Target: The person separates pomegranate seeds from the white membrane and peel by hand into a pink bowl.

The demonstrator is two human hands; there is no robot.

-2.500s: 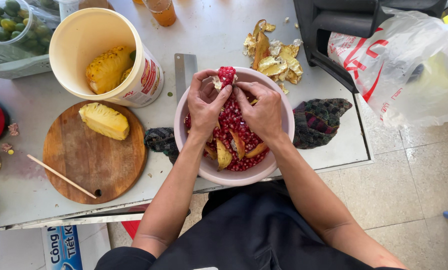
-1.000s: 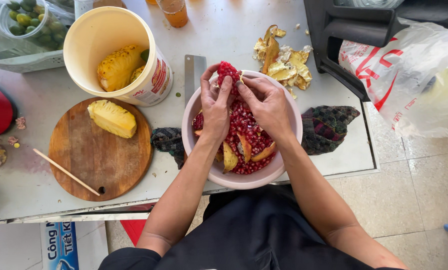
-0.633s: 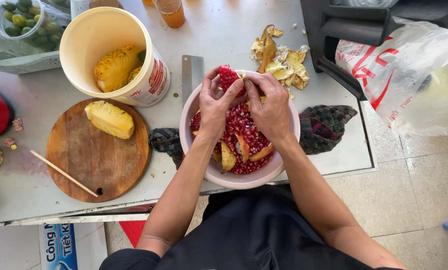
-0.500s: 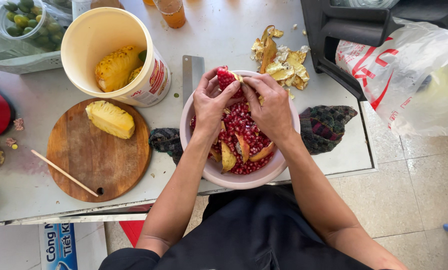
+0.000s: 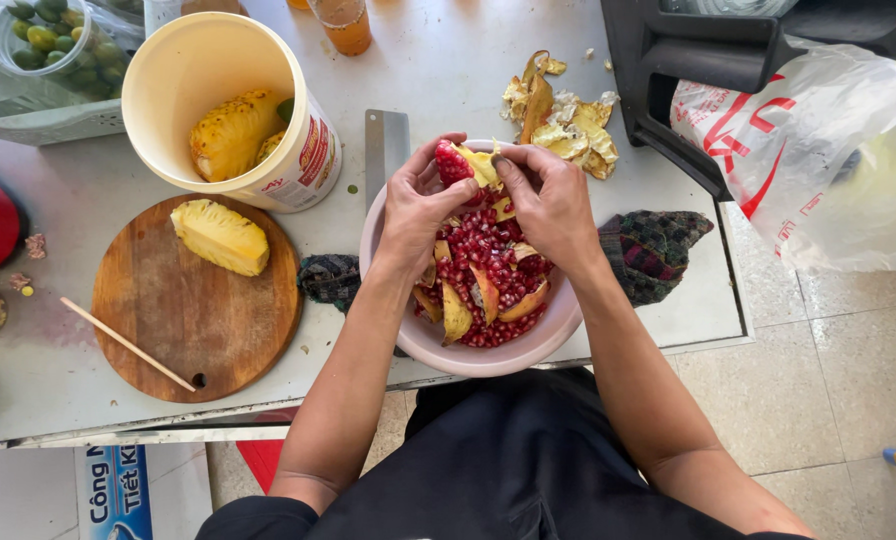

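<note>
- Hands working together: left hand [image 5: 420, 205] and right hand [image 5: 546, 200] are pinching a pomegranate piece [image 5: 465, 163] over the pink bowl [image 5: 398, 325] at the counter's front edge.
- Seeds [image 5: 488, 255] are piling up already; this chunk is looking only partly emptied.
- Peels [image 5: 566, 118] are lying near the back edge.

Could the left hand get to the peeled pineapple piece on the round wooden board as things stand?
Probably yes, once it lets go: the left hand now grips the pomegranate piece, but nothing stands between it and the pineapple piece.

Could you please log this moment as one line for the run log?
left hand: holds pomegranate piece | right hand: picks at it | below: pink bowl of seeds | cleaver behind bowl
</note>
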